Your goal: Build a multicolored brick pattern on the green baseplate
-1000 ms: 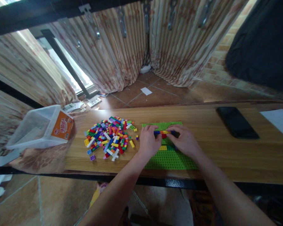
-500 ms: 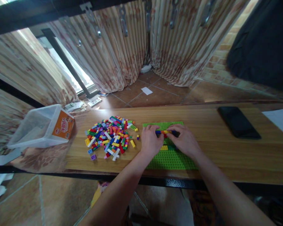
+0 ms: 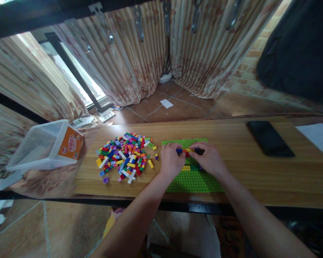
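Observation:
Both my hands meet over a green studded baseplate [image 3: 195,184] on the wooden table. Between them is a short row of joined toy bricks [image 3: 187,151], with blue, orange, yellow and red parts showing. My left hand [image 3: 172,157] grips its left end between thumb and fingers. At the right end, my right hand [image 3: 206,157] pinches it the same way. Whether the row touches the baseplate I cannot tell. Nearer to me, a yellow brick [image 3: 186,168] sits on the baseplate, with darker bricks beside it partly hidden by my right hand.
Left of the baseplate lies a heap of mixed toy bricks [image 3: 126,154], with several loose ones around it. A clear plastic tub [image 3: 40,143] stands at the far left. On the right are a black phone [image 3: 269,139] and a white paper sheet [image 3: 319,138].
The view has shifted slightly. Both hands keep their grip on the brick row, and no other clear movement shows.

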`<state>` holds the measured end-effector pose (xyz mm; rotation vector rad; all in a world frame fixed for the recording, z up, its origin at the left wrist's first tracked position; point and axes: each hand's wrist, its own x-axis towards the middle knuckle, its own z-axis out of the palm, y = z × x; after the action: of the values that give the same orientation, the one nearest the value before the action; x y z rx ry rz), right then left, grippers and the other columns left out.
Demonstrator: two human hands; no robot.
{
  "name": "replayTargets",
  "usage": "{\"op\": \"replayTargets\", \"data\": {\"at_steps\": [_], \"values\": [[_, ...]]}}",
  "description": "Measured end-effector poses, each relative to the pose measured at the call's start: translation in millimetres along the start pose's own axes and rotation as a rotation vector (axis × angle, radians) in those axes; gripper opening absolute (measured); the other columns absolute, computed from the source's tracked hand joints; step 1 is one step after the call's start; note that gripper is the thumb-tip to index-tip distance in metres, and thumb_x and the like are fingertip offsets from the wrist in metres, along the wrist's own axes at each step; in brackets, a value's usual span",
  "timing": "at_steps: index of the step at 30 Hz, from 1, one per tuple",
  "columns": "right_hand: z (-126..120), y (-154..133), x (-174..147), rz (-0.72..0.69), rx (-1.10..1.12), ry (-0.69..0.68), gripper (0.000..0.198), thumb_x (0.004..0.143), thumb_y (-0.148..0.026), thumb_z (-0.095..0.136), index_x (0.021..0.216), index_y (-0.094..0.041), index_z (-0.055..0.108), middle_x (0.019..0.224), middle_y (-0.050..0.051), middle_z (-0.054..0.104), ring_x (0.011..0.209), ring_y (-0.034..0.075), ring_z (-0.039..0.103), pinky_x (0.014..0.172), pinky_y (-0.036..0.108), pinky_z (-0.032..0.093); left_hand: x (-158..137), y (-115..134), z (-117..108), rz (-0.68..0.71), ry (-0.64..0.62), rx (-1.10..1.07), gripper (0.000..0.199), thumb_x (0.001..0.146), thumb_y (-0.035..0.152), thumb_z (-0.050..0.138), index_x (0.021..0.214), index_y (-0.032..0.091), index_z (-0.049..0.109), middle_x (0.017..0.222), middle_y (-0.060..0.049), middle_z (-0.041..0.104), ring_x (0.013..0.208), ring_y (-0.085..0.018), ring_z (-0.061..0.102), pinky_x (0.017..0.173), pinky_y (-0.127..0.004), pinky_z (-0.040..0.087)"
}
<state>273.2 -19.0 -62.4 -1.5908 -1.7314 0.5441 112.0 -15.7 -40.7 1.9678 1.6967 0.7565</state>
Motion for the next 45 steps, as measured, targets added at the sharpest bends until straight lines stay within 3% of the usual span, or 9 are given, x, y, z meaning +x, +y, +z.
{"op": "replayTargets", "data": {"at_steps": [11,17,24,28,32,38,42,45], "values": [[2,-2,0,0.054,-0.007,-0.005,0.018,0.076,-0.032,0.063,0.088,-0.024,0.074,0.097,0.006,0.074,0.096,0.026,0.066,0.092,0.047,0.049,5,3,0,-0.09,-0.027,-0.047,0.018,0.074,0.015,0.067,0.091,0.018,0.071,0.096,-0.006,0.073,0.093,-0.023,0.064,0.09,-0.04,0.052],[2,9,0,0.011,0.019,-0.023,0.021,0.077,-0.037,0.064,0.09,-0.025,0.075,0.1,0.006,0.075,0.098,0.028,0.066,0.095,0.051,0.047,2,3,3,-0.092,-0.012,-0.03,0.017,0.074,0.016,0.066,0.09,0.019,0.071,0.095,-0.005,0.073,0.093,-0.024,0.063,0.089,-0.04,0.053],[-1,23,3,-0.002,-0.028,-0.046,0.021,0.075,-0.044,0.064,0.085,-0.028,0.075,0.095,0.006,0.075,0.09,0.029,0.068,0.087,0.05,0.051,-2,1,9,-0.051,0.012,-0.036,0.013,0.076,0.022,0.066,0.089,0.021,0.07,0.097,-0.005,0.071,0.096,-0.024,0.061,0.091,-0.041,0.051],[-3,21,2,0.02,-0.041,-0.072,0.03,0.076,-0.051,0.062,0.086,-0.026,0.075,0.095,0.006,0.075,0.089,0.028,0.069,0.083,0.045,0.052,-4,3,9,-0.063,0.012,-0.038,0.018,0.08,0.036,0.068,0.089,0.021,0.07,0.096,-0.005,0.07,0.097,-0.024,0.059,0.091,-0.041,0.05],[-2,19,2,0.055,-0.082,-0.073,0.036,0.075,-0.055,0.061,0.088,-0.024,0.075,0.096,0.007,0.075,0.09,0.029,0.068,0.084,0.045,0.051,-6,3,10,-0.045,0.022,-0.006,0.019,0.08,0.036,0.069,0.09,0.02,0.069,0.096,-0.006,0.069,0.098,-0.025,0.058,0.089,-0.041,0.05],[0,19,0,0.021,-0.108,-0.056,0.037,0.078,-0.057,0.057,0.088,-0.025,0.073,0.098,0.008,0.074,0.092,0.03,0.067,0.085,0.047,0.049,-11,-3,10,0.092,0.017,0.026,0.023,0.084,0.038,0.064,0.094,0.018,0.07,0.1,-0.008,0.068,0.098,-0.026,0.058,0.089,-0.041,0.049],[-2,18,-2,0.014,-0.122,-0.051,0.036,0.08,-0.057,0.057,0.088,-0.026,0.073,0.095,0.007,0.074,0.088,0.029,0.067,0.082,0.046,0.05,-2,-9,-1,0.106,-0.032,-0.033,0.019,0.085,0.024,0.058,0.096,0.016,0.071,0.097,-0.008,0.071,0.093,-0.023,0.062,0.088,-0.036,0.051],[-2,18,-2,0.008,-0.136,-0.033,0.036,0.081,-0.058,0.057,0.087,-0.026,0.074,0.093,0.007,0.074,0.085,0.029,0.067,0.08,0.046,0.05,11,-22,-27,0.02,0.018,-0.097,0.021,0.085,0.02,0.056,0.099,0.016,0.071,0.098,-0.008,0.072,0.088,-0.021,0.065,0.084,-0.033,0.053]]}}
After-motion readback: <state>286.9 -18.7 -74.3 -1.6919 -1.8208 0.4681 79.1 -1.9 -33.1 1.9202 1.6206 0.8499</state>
